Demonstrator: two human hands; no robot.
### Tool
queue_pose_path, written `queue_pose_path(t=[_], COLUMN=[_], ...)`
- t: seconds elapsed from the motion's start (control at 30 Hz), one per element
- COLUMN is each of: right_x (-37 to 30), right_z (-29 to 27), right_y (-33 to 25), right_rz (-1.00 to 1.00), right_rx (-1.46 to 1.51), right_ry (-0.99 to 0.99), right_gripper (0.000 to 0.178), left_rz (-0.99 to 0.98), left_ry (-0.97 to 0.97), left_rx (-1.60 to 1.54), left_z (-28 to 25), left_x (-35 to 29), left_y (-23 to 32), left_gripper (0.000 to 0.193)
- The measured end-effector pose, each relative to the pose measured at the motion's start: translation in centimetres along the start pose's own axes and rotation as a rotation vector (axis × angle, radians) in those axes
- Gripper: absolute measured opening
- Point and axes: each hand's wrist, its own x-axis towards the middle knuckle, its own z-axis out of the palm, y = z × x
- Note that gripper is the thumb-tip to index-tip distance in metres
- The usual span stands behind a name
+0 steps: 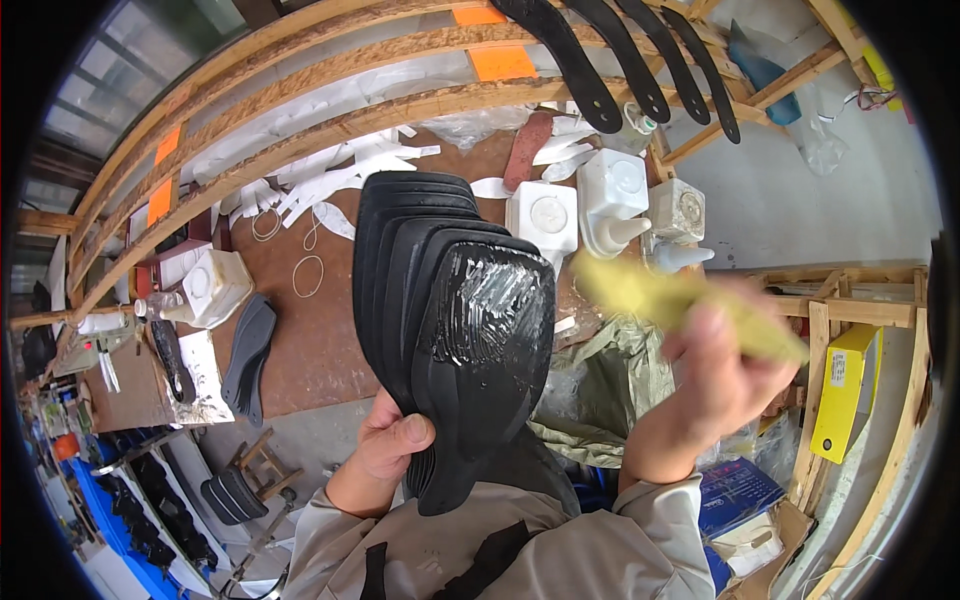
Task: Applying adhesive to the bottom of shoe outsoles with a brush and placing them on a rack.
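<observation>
My left hand (392,440) grips the narrow end of a fanned stack of black shoe soles (385,260), thumb on top. Across the broad part of the uppermost sole (450,385) runs a streaky smear of white, wet-looking paste (490,300). To the right of the stack, my right hand (705,390) is closed around a flat yellow tool (645,292). That tool is smeared by motion, so its exact kind is unclear; it is held apart from the soles.
Behind lies a brown worktable (320,350) with white cut strips (350,180), white plastic bottles (545,215) and a smaller black sole stack (250,350). More black soles (570,60) hang over wooden rails (400,55) above. A yellow box (845,390) stands at right.
</observation>
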Motion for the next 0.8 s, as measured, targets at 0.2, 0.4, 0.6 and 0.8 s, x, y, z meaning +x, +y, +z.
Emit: queue_pose_path(t=[0.2, 0.4, 0.6, 0.8], right_x=[2.2, 4.5, 1.9, -3.6], right_z=[1.9, 3.5, 3.9, 5.4], right_y=[0.1, -0.7, 0.1, 0.0], right_rz=[-0.436, -0.473, -0.447, -0.768], right_rx=[0.17, 0.246, 0.208, 0.041], right_ry=[-0.416, -0.613, -0.342, -0.633], right_gripper=[0.014, 0.02, 0.019, 0.022], left_rz=[-0.112, -0.027, 0.038, 0.141], left_ry=[-0.094, -0.24, -0.216, -0.057], left_rx=[-0.034, -0.125, -0.055, -0.033], left_z=[0.1, 1.2, 0.6, -1.6], left_x=[0.0, 0.2, -0.3, -0.2], left_y=[0.3, 0.9, 1.5, 0.4], left_gripper=[0.081, 0.065, 0.072, 0.11])
